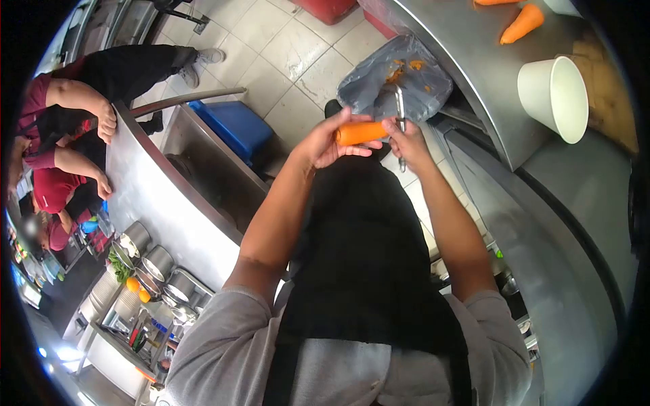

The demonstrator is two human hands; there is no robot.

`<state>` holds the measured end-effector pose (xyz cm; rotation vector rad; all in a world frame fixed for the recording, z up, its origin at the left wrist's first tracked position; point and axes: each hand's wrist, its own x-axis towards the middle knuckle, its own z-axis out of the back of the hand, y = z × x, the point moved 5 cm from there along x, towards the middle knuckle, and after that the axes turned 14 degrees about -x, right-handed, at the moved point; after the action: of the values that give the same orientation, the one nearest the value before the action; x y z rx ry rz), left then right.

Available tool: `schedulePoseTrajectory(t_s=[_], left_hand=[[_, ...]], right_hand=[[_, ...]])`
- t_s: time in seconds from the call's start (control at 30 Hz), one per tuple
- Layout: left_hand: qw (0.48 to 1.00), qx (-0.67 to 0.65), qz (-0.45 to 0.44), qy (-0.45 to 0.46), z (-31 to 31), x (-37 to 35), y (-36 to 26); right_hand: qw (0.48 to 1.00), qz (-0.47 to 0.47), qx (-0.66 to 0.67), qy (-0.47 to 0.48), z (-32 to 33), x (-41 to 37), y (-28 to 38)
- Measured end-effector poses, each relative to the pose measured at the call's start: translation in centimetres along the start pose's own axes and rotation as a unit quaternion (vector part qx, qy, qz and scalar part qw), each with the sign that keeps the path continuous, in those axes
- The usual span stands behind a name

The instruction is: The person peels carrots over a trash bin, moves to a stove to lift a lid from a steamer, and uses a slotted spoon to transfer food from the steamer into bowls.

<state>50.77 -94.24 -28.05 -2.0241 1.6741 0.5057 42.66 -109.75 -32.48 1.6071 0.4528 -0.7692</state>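
Note:
An orange carrot [360, 133] lies crosswise between my two hands, at the centre top of the head view. My left hand [330, 142] holds its left end, with the fingers under it. My right hand [409, 143] is closed round a metal peeler [400, 108], which stands upright at the carrot's right end. The right thumb and fingers are by that end of the carrot. Beyond my hands, a grey plastic bag [433, 84] stands open with orange peelings [395, 72] in it.
A white tub [554, 98] and more carrots [522, 24] rest on the steel counter [467, 47] at right. At left are a steel table [156, 196], a blue bin [230, 128] and people in maroon shirts. Pots [158, 262] stand at lower left.

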Motion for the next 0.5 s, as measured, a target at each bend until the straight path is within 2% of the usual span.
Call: schedulePoseTrajectory(t_s=[0.03,0.07,0.1,0.17,0.2,0.23,0.3,0.37,0.4,0.43,0.5], left_hand=[[0.996,0.052,-0.065,0.036,-1.1,-0.5,-0.6],[0.993,0.072,-0.097,0.001,-1.8,-0.8,-0.5],[0.992,0.077,-0.102,0.004,-1.9,-0.4,-0.3],[0.962,0.153,-0.2,-0.104,-0.7,0.3,-0.2],[0.942,0.134,-0.275,-0.138,-1.4,0.6,0.0],[0.942,0.135,-0.276,-0.136,-1.5,1.7,0.6],[0.914,0.085,-0.36,-0.168,-0.8,2.7,0.9],[0.928,0.046,-0.325,-0.178,0.1,3.8,1.1],[0.954,0.037,-0.213,-0.209,-0.2,3.8,1.6],[0.966,0.029,-0.098,-0.236,-0.2,3.6,2.3],[0.968,0.049,-0.068,-0.238,0.6,3.6,2.8]], right_hand=[[0.999,-0.024,0.039,-0.008,-0.3,-0.6,0.2],[0.998,-0.015,0.057,-0.019,-0.5,-0.9,0.3],[0.997,-0.008,0.075,-0.029,-0.8,-1.3,0.4],[0.994,-0.012,0.102,-0.046,-1.4,-2.5,1.0],[0.992,-0.033,0.114,-0.049,-1.7,-3.2,1.0],[0.989,-0.056,0.126,-0.052,-1.8,-3.8,0.8],[0.988,-0.06,0.137,-0.044,-2.0,-4.6,0.4],[0.996,-0.058,-0.071,-0.015,-1.3,-5.1,0.4],[0.977,-0.018,-0.198,-0.075,0.3,-4.9,0.7],[0.938,0.023,-0.321,-0.132,1.8,-4.3,1.2],[0.885,0.107,-0.422,-0.162,2.9,-3.2,1.4]])
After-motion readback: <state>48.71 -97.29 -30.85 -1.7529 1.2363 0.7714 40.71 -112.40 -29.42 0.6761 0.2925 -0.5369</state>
